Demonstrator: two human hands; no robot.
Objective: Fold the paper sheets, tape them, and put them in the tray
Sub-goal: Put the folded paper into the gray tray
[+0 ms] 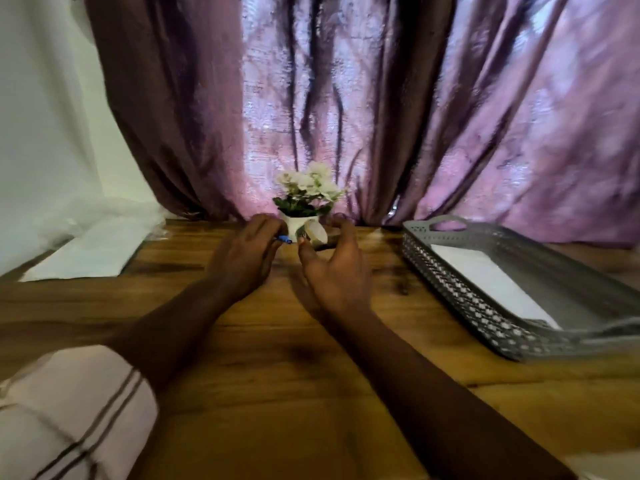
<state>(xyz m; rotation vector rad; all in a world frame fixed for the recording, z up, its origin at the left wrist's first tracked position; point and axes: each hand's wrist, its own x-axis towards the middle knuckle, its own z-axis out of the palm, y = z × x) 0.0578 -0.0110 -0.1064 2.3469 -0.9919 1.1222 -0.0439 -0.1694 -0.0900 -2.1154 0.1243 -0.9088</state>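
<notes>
My left hand (242, 258) reaches to the far edge of the wooden table (277, 375), its fingers curled around a small blue-tipped object (284, 239). Just right of it, my right hand (337, 271) holds what looks like a tape roll (318, 234) between thumb and fingers; the roll is blurred and partly hidden. White paper sheets (90, 251) lie at the table's far left. The grey perforated tray (450, 282) stands at the right with a folded white paper (491, 282) inside it.
A small white pot of white flowers (306, 192) stands right behind both hands, touching or nearly touching them. Purple curtains (415, 116) hang along the table's far edge. A striped sleeve (69, 410) shows at the lower left.
</notes>
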